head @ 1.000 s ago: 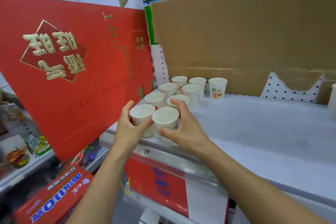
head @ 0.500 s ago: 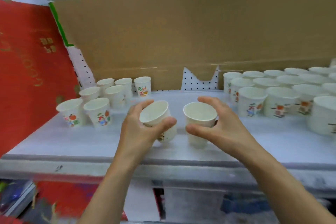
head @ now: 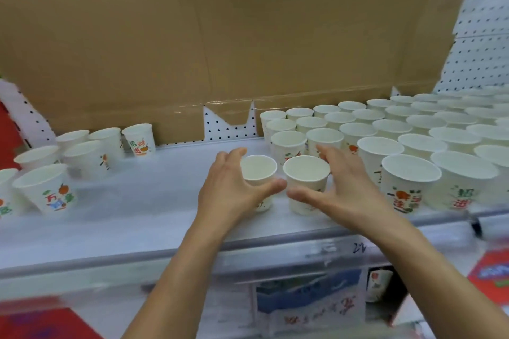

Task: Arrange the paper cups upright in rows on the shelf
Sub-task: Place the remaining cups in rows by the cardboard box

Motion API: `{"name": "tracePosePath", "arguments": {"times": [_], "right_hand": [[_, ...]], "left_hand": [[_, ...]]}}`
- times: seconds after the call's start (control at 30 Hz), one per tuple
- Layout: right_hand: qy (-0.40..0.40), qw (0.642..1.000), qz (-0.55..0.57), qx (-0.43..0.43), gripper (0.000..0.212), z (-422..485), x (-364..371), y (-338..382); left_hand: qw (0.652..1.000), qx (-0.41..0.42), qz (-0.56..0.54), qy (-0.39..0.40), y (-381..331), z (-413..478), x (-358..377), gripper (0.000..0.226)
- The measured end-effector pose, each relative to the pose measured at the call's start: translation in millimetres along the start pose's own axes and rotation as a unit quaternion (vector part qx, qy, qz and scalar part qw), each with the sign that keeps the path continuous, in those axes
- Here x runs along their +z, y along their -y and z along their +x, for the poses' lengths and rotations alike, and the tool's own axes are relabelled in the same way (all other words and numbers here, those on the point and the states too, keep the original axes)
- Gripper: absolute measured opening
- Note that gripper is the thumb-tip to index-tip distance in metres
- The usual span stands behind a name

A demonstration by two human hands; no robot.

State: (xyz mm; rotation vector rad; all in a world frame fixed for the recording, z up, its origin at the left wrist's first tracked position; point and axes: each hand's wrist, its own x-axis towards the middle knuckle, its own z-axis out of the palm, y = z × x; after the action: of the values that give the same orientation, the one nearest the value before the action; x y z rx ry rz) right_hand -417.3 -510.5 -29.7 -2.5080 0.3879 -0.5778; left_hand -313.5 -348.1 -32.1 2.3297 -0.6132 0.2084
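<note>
- The left hand (head: pixel 231 192) curls round the left cup (head: pixel 257 170) — thumb across its near wall, fingers at the far rim. The hand hides most of the cup's lower wall.
- The right hand (head: pixel 349 190) brackets the right cup (head: pixel 305 173) with thumb and fingers spread; contact cannot be made out.
- Both cups stand upright, just beside each other, near the front edge of the shelf (head: pixel 137 201).
- Rows of cups (head: pixel 413 132) fill the right end, cut off by the frame; the left-end cluster (head: pixel 82 151) is blurred.
</note>
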Motion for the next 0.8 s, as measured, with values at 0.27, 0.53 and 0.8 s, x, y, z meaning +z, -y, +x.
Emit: {"name": "tracePosePath", "arguments": {"times": [0.27, 0.53, 0.8], "right_hand": [[0.08, 0.983, 0.004, -0.162, 0.023, 13.3, -47.4, -3.2], [0.026, 0.973, -0.112, -0.201, 0.006, 21.1, -53.9, -14.6], [-0.002, 0.954, -0.215, -0.208, 0.013, 27.5, -65.8, -25.7]], "left_hand": [[0.969, 0.001, -0.207, 0.133, 18.5, 5.0, -42.7, 0.083], [0.973, 0.006, -0.205, 0.105, -4.9, 7.3, -22.7, 0.059], [0.969, 0.009, -0.216, 0.123, -11.0, 11.1, -9.4, 0.073]]}}
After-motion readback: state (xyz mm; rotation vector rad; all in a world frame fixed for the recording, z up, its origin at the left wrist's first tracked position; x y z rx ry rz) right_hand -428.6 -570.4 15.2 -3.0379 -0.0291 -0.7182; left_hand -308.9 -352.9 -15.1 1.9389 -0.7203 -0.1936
